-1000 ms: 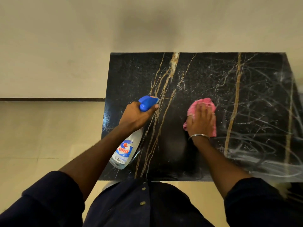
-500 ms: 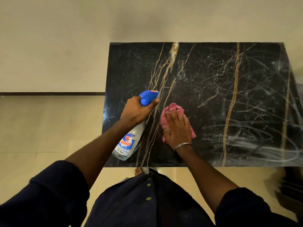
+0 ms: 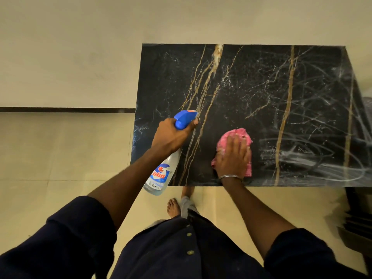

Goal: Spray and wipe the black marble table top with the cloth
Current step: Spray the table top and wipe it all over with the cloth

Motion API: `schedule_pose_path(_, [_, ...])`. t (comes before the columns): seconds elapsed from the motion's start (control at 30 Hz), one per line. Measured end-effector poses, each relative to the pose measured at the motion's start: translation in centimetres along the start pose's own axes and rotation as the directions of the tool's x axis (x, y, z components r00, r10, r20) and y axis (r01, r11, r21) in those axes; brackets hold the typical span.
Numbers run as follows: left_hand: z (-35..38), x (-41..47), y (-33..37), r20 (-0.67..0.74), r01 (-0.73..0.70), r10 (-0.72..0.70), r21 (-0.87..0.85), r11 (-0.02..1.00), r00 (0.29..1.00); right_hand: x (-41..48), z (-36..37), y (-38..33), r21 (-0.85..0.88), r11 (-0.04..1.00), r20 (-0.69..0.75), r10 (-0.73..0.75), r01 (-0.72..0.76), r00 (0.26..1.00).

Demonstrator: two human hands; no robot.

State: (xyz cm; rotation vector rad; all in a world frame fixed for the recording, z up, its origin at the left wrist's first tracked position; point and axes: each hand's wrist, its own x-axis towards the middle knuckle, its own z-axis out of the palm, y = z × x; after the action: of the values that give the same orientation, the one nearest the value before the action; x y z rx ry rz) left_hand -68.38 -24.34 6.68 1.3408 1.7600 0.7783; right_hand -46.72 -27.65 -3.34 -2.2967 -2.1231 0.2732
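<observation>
The black marble table top (image 3: 251, 87) has gold and white veins and fills the right half of the view. Wet wipe streaks cover its right side. My left hand (image 3: 171, 135) grips a clear spray bottle (image 3: 161, 174) by its blue trigger head, held above the table's near left part with the bottle's base hanging past the near edge. My right hand (image 3: 234, 156) lies flat, fingers spread, on a pink cloth (image 3: 235, 135) pressed to the marble near the front edge, right of the bottle.
A cream wall stands behind the table and a beige tiled floor (image 3: 60, 158) lies to the left. My bare foot (image 3: 173, 207) stands just under the table's near edge. A dark object (image 3: 358, 222) sits at the right edge, below the table.
My right hand slid the cloth left toward the bottle, then back to the right. The left hand and bottle stayed in about the same spot. The view has shifted.
</observation>
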Motion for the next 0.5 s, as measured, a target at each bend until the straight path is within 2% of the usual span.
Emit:
schedule_pose_path(0.3, [-1.0,-4.3,-3.2,-0.097,0.077,-0.072,0.049,0.996,0.993,-7.6,3.0,-10.9,0.051,0.954,0.167,-0.299,0.294,0.940])
schedule_pose_path(0.5, [-1.3,-6.1,-4.7,-0.119,0.082,-0.076,0.042,0.996,0.990,-7.8,3.0,-10.1,0.020,0.866,0.155,-0.496,0.499,0.855])
